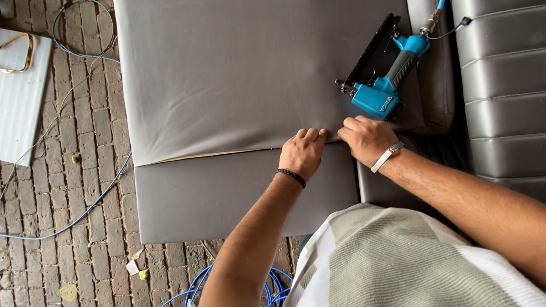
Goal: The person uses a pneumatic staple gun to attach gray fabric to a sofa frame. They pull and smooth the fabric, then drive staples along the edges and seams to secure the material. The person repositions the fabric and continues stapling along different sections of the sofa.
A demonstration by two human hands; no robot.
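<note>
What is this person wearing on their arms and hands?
Both forearms are bare, no gloves. The left hand has a thin dark braided band at the wrist; the right hand has a flat white wristband. The shirt has pale green and white blocks.

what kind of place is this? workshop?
Likely an upholstery workshop. Both hands, left hand and right hand, press grey fabric onto a cushion edge; a blue pneumatic staple gun with air hose lies on it; a ribbed grey padded seat sits alongside, above a brick floor.
</note>
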